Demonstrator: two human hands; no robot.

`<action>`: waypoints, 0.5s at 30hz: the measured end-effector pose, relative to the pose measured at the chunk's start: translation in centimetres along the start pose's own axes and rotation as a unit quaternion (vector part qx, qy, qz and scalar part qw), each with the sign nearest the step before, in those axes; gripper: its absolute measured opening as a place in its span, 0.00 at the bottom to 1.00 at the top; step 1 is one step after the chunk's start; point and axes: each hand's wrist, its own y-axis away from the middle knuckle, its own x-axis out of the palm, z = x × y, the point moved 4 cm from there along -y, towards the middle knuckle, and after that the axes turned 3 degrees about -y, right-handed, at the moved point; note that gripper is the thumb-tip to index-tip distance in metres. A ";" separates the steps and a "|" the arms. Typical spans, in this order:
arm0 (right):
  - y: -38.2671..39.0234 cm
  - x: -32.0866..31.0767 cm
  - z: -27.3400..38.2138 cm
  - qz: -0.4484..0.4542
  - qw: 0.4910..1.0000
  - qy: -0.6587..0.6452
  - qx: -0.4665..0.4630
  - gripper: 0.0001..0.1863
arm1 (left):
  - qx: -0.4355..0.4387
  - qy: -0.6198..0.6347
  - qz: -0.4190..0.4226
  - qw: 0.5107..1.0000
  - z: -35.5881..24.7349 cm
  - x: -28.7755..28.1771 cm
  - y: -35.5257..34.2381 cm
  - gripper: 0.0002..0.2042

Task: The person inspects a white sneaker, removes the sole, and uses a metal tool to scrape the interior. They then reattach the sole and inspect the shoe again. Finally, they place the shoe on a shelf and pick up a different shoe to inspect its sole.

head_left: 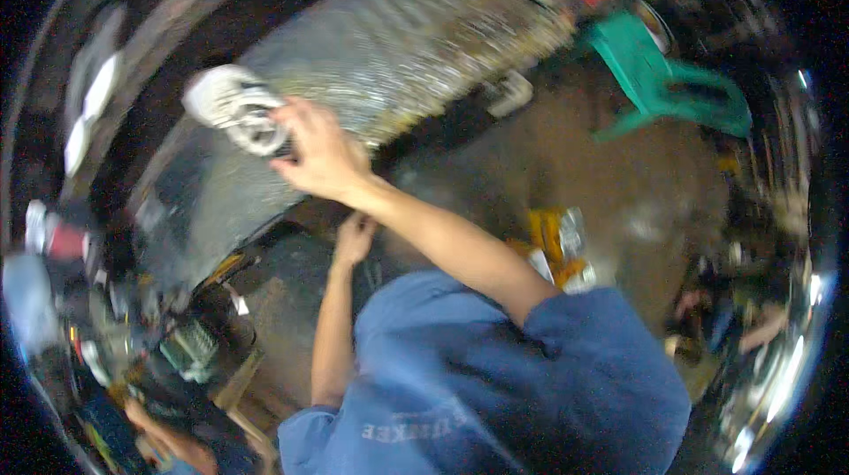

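My right hand (314,148) grips a white shoe-like object (221,96) with a round white and dark part near my fingers, blurred in detail. It is over the long grey worktable (389,24), whose surface looks worn, shiny and yellowed along the near edge. My left hand (355,236) is lower, beside the table's underside, with its fingers curled; what they hold, if anything, is too dark and blurred to make out.
A green plastic chair (632,64) stands right of the table, near assorted items at its far end. Yellow and silver packets (557,241) lie on the brown floor. Another person's arm (159,431) shows at lower left, beside a greenish crate (190,351).
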 end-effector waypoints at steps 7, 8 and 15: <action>-0.9 -1.3 1.1 -0.030 0.999 -0.032 -0.033 0.36 | -0.056 0.089 -0.084 0.991 2.7 0.5 -1.3 0.17; -1.0 -1.4 1.2 -0.024 0.998 -0.055 -0.001 0.37 | -0.051 0.099 -0.092 0.990 2.6 0.4 -1.3 0.17; -1.1 -4.0 0.4 -0.047 0.973 -0.218 0.052 0.39 | -0.063 0.131 -0.089 0.985 1.4 -0.6 -0.2 0.18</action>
